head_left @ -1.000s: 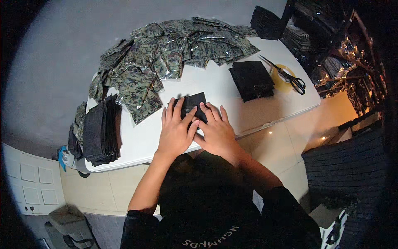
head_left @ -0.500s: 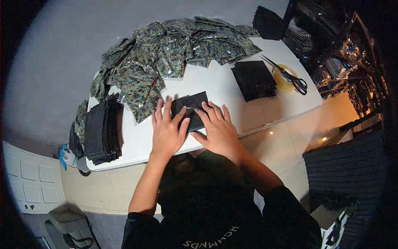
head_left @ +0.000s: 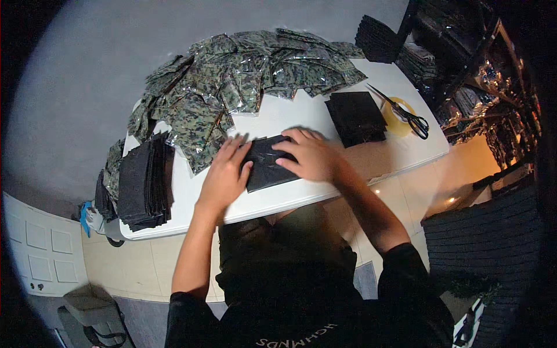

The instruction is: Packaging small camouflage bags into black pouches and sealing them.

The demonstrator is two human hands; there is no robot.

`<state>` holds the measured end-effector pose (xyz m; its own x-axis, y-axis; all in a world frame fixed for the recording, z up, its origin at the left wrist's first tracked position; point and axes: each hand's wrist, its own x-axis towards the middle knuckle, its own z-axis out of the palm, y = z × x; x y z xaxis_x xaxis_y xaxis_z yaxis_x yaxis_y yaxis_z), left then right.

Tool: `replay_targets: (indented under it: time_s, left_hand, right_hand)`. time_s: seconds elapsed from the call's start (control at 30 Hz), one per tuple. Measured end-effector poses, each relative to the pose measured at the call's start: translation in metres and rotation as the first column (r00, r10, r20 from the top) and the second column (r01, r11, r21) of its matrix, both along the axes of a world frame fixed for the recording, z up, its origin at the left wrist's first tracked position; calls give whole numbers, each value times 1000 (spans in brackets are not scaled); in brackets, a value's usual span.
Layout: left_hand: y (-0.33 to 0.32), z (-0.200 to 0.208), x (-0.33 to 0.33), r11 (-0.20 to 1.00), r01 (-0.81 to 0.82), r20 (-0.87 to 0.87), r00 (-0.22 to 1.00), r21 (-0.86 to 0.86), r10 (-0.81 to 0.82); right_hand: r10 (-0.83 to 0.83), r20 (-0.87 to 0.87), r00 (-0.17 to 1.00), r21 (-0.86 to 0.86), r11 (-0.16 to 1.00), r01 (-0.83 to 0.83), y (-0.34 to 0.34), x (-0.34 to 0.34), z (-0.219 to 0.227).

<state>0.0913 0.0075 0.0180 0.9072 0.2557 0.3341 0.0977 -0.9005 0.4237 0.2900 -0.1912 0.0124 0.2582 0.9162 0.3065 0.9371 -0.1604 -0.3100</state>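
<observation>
A flat black folded piece (head_left: 268,169) with a slight plastic-like sheen lies on the white table (head_left: 203,200) in front of me. My left hand (head_left: 223,177) rests along its left edge, fingers stretched toward the far side and thumb at the edge. Over its right part is my right hand (head_left: 313,156), with fingers apart and somewhat bent, their tips on the dark surface. Neither hand grips anything. The right hand hides the piece's right end.
Camouflage packets in clear plastic (head_left: 232,75) are heaped along the far side. Stacks of black folded pieces stand left (head_left: 142,188) and right (head_left: 355,119). Black-handled scissors (head_left: 416,123) lie over a yellowish tape roll (head_left: 397,126). Loaded shelves (head_left: 458,64) stand at far right.
My hands have moved apart: the left slightly leftward, the right rightward and a little farther away. More of the black piece's middle shows between them.
</observation>
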Motion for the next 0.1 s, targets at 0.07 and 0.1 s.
replay_targets:
  time_s: [0.07,0.1]
  left_hand:
    - [12,15,14,990,31,-135,990,-139,-50]
    - [21,26,21,961,32,-264,959,-275,-108]
  right_hand:
    - [101,-158,982,-42,993,-109,11,28,-6]
    - [146,-145,979,-130,978,-165,19,39,-4]
